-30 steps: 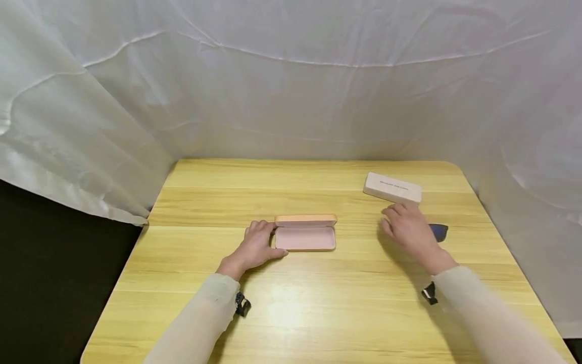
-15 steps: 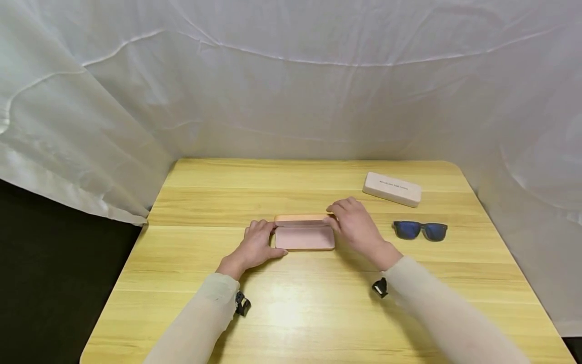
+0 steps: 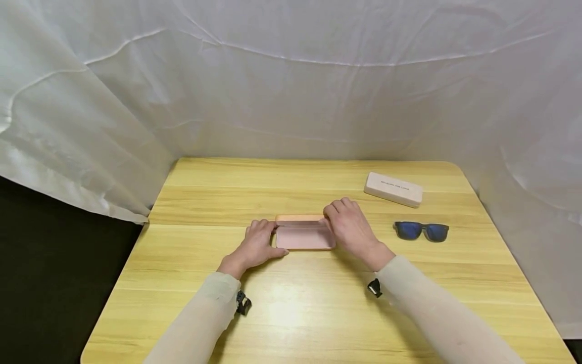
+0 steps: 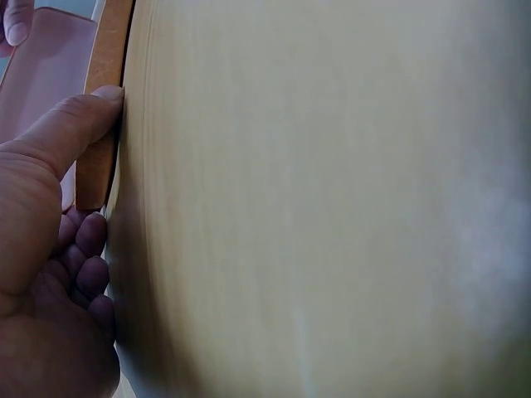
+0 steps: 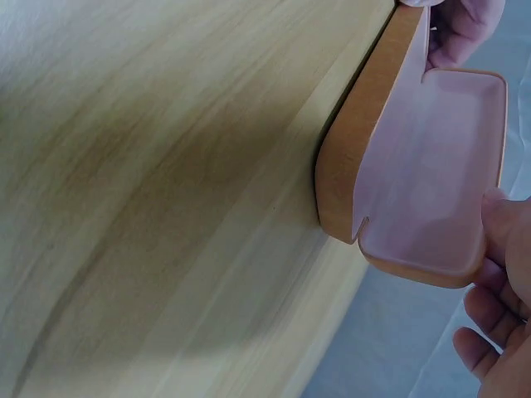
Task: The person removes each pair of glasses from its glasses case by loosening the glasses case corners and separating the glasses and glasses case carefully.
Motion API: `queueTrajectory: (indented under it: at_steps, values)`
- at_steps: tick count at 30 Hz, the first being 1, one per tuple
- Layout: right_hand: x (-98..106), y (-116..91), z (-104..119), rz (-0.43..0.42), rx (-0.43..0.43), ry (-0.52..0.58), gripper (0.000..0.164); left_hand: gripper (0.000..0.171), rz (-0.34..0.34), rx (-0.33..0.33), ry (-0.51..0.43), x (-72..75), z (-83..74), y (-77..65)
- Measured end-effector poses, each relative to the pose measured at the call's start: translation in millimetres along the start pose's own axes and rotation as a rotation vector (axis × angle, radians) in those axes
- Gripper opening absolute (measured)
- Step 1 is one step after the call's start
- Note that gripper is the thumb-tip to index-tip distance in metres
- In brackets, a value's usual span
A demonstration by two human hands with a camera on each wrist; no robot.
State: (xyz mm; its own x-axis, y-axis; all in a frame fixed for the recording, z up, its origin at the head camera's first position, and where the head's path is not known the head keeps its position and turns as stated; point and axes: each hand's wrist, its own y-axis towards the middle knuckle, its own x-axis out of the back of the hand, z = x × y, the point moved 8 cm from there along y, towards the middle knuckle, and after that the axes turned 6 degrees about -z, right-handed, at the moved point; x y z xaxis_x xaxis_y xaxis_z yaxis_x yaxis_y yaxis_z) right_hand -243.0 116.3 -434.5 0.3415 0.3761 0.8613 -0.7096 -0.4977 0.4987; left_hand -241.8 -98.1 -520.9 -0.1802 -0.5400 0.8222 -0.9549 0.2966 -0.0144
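Note:
An orange glasses case (image 3: pixel 304 238) with a pink lining lies on the table with its lid (image 5: pixel 452 166) raised. My left hand (image 3: pixel 255 246) grips the case's left end, the thumb (image 4: pixel 83 116) against its front side and the fingers curled behind that end. At the lid's right corner, my right hand (image 3: pixel 352 230) pinches the edge, with the thumb (image 5: pixel 506 224) on the inner face and the fingers behind it. Only bare pink lining shows inside the case.
Sunglasses (image 3: pixel 422 231) with blue lenses and a dark frame lie right of my right hand. Behind them rests a closed whitish case (image 3: pixel 393 189) with printed lettering. White curtains (image 3: pixel 291 101) hang along the back and sides of the wooden table (image 3: pixel 291 298).
My right hand has moved left from over the sunglasses to the lid's right corner and now pinches it. The sunglasses have come fully into view. The left hand stays put.

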Motion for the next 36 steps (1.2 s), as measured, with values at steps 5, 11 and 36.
queueTrajectory:
  at_steps: [5,11,36]
  values:
    - [0.5,-0.9,1.4,0.003,0.011,-0.034,0.023,0.076,0.005,0.002,-0.004,0.0,-1.4,-0.6]
    - [1.7,-4.1,5.1,0.007,0.044,-0.073,0.023,0.075,0.006,-0.001,0.007,-0.4,-1.9,-0.7]
    - [0.4,-34.5,21.0,-0.095,0.098,-0.007,0.021,0.083,0.034,-0.024,0.03,-0.4,-3.3,0.5]
